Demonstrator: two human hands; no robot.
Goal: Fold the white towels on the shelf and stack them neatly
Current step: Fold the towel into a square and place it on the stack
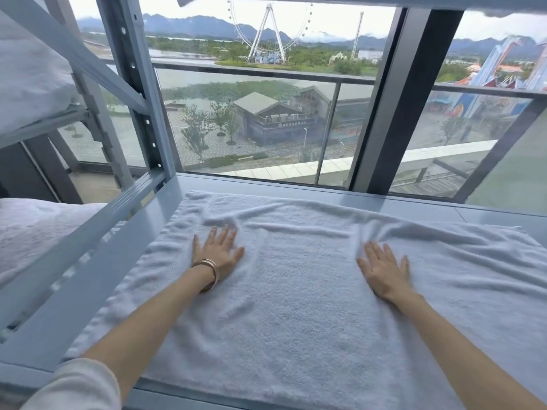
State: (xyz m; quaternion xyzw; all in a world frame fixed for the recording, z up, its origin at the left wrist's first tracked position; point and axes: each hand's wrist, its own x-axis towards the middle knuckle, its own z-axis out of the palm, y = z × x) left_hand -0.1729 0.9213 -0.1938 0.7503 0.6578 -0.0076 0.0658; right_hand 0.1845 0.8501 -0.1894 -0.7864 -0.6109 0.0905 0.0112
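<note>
Fingers straight and spread, the left hand (217,250) and right hand (384,272) press flat on the white towel (296,306), gripping nothing. It lies open across the shelf (325,187), filling the lower frame (ridges near its far edge); folding and stacking seem not yet begun.

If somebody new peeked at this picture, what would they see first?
Probably the big fluffy white terry towel spread flat over the pale blue metal shelf, filling the bottom half. The left hand, with a gold bangle bracelet on its wrist, and the right hand both press flat on it. Beyond the large glass window behind the shelf, a tall white Ferris wheel stands far off.
</note>
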